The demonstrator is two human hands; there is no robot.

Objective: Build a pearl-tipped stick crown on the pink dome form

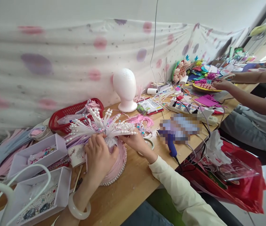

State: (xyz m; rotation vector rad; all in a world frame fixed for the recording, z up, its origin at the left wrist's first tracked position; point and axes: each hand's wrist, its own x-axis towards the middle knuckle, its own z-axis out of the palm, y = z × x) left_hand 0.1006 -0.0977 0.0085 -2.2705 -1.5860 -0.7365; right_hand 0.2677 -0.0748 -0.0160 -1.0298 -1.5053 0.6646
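Observation:
A pink round headpiece edged with pearls lies on the wooden table. A fan of white pearl-tipped stems rises from its top. My left hand, with a pale bangle at the wrist, is wrapped over the headpiece and presses at the base of the stems. My right hand, in a cream sleeve, pinches the stems on the right side of the fan.
Lilac boxes of beads and a red basket sit at left. A white foam head, a blue glue gun, a power strip and cables lie beyond. Another person's arms work at far right. A red bag hangs off the table edge.

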